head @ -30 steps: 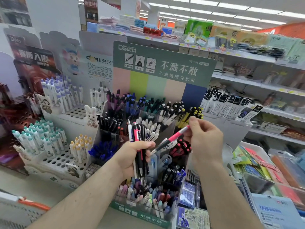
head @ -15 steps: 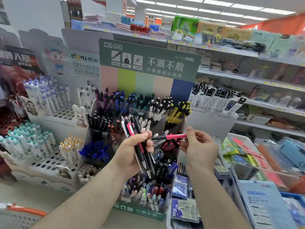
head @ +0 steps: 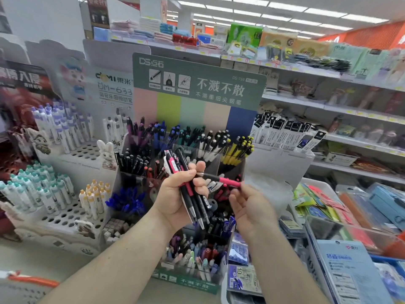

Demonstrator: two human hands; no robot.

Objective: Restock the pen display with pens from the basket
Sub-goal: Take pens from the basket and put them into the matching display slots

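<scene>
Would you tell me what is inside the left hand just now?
The left hand grips a bundle of pens, black and pink barrels, metal tips pointing down. Its fingers cover their middles, so the exact count is unclear.

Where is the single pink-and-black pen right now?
In the head view, the pen lies level at centre, between the left hand and the right hand's fingertips, before the display.

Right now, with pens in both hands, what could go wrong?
1. The left hand grips a loose bundle of pens at mid-length; one could slip out and drop into the wrong bin of the display.
2. The right hand pinches only the pink pen by its end, so it could easily tip or fall.
</scene>
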